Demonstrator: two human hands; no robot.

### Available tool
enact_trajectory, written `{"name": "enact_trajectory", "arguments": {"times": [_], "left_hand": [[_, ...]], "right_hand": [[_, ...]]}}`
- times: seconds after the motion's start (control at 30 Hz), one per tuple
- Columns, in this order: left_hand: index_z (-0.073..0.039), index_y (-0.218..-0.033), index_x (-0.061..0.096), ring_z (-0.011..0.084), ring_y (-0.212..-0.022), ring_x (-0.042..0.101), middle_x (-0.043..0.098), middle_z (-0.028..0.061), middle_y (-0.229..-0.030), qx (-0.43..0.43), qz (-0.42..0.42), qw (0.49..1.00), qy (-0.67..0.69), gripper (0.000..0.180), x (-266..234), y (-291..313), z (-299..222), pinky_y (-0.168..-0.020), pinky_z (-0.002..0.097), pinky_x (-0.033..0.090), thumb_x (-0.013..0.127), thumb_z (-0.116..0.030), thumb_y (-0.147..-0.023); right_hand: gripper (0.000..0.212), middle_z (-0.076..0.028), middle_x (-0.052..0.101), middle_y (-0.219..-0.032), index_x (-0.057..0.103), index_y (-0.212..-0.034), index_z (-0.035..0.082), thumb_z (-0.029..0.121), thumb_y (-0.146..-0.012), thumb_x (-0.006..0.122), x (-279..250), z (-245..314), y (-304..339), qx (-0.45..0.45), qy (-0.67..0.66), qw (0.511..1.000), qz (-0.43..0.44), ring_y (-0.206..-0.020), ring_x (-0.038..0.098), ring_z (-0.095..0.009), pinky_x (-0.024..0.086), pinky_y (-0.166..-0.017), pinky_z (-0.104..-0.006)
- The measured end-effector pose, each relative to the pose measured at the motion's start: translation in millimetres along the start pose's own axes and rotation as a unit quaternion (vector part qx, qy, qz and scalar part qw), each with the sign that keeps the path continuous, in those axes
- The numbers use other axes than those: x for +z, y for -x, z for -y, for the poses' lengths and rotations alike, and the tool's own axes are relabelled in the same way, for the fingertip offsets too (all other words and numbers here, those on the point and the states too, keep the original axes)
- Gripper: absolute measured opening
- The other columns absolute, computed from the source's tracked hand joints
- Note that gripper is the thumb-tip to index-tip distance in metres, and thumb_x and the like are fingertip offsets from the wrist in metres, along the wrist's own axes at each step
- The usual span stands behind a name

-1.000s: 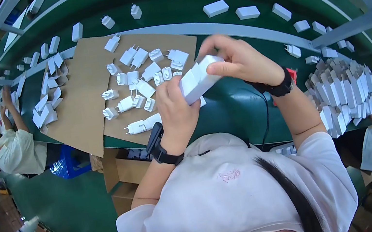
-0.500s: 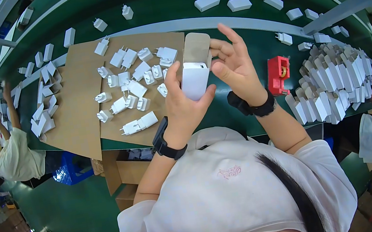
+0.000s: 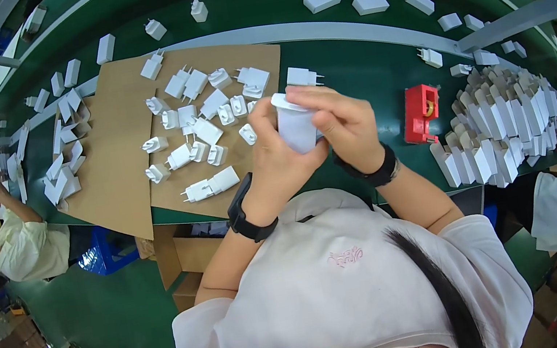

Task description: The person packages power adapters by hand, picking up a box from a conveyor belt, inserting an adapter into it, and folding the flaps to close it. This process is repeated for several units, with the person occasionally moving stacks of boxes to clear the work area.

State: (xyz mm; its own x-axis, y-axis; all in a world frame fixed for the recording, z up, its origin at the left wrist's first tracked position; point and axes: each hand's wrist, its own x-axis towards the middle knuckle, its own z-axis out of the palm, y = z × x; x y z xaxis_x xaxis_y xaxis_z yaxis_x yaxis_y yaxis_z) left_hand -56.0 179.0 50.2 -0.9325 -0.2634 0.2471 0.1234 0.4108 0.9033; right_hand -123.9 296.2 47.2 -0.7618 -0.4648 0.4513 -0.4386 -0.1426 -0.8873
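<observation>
A small white carton (image 3: 298, 128) is upright in my left hand (image 3: 278, 163), whose fingers and thumb wrap its sides. My right hand (image 3: 346, 124) is closed over the carton's top, its fingers pressing the folded-down flap. The fingers hide part of the flap and whatever is inside. Just beyond my hands lies a white plug charger (image 3: 303, 76) with two pins. To the left, several more white chargers (image 3: 206, 131) are scattered on a brown cardboard sheet (image 3: 115, 120).
A red tape dispenser (image 3: 420, 113) stands right of my hands, beside stacked open white cartons (image 3: 501, 114). Flat white cartons (image 3: 65, 176) lie at the left. Boxes and chargers sit along a green belt (image 3: 251, 12) behind a grey rail. Co-workers (image 3: 32, 241) are at both sides.
The carton's raised flap has been folded down, and my right hand has moved from open beside it to closed on its top. The left co-worker's arm has come down.
</observation>
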Motion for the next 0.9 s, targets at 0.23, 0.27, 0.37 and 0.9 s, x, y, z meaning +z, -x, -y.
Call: {"name": "enact_trajectory", "arguments": {"times": [0.23,0.27,0.37,0.9], "left_hand": [[-0.006,-0.113,0.023,0.0372,-0.076,0.06,0.055,0.0198,-0.09,-0.003,0.058,0.998,0.005,0.066,-11.3,1.7,14.0,-0.063,0.0411,0.049,0.068,-0.009,-0.066],[-0.006,-0.113,0.023,0.0372,-0.076,0.06,0.055,0.0198,-0.09,-0.005,0.059,0.998,0.006,0.066,-10.7,2.2,14.9,-0.063,0.0411,0.049,0.068,-0.009,-0.066],[-0.006,-0.114,0.024,0.0383,-0.075,0.059,0.054,0.0186,-0.092,0.011,0.057,0.997,-0.052,0.066,-10.2,1.7,18.2,-0.063,0.0429,0.048,0.068,-0.009,-0.065],[-0.003,-0.118,0.032,0.0373,-0.086,0.056,0.051,0.0193,-0.101,0.039,-0.024,0.991,-0.123,0.066,-19.4,-0.8,25.4,-0.068,0.0407,0.048,0.066,-0.004,-0.062]], "right_hand": [[0.024,-0.011,0.065,-0.099,0.064,-0.105,0.0,0.004,-0.081,0.058,-26.1,5.6,-22.7,0.256,-0.097,0.956,0.103,-0.084,0.06,-0.011,0.047,-0.076,-0.0222],[0.024,-0.01,0.066,-0.096,0.064,-0.104,0.0,0.004,-0.081,0.058,-27.7,4.3,-22.5,0.25,-0.076,0.96,0.104,-0.082,0.06,-0.01,0.047,-0.075,-0.0214],[0.022,-0.009,0.067,-0.093,0.066,-0.101,0.0,0.004,-0.08,0.059,-23.3,3.4,-21.2,0.256,-0.076,0.961,0.067,-0.08,0.06,-0.01,0.047,-0.073,-0.0209],[0.032,-0.018,0.05,-0.126,0.055,-0.116,-0.003,-0.001,-0.085,0.051,12.9,-2.9,-5.2,0.169,0.023,0.983,0.068,-0.116,0.048,-0.023,0.036,-0.096,-0.0301]]}}
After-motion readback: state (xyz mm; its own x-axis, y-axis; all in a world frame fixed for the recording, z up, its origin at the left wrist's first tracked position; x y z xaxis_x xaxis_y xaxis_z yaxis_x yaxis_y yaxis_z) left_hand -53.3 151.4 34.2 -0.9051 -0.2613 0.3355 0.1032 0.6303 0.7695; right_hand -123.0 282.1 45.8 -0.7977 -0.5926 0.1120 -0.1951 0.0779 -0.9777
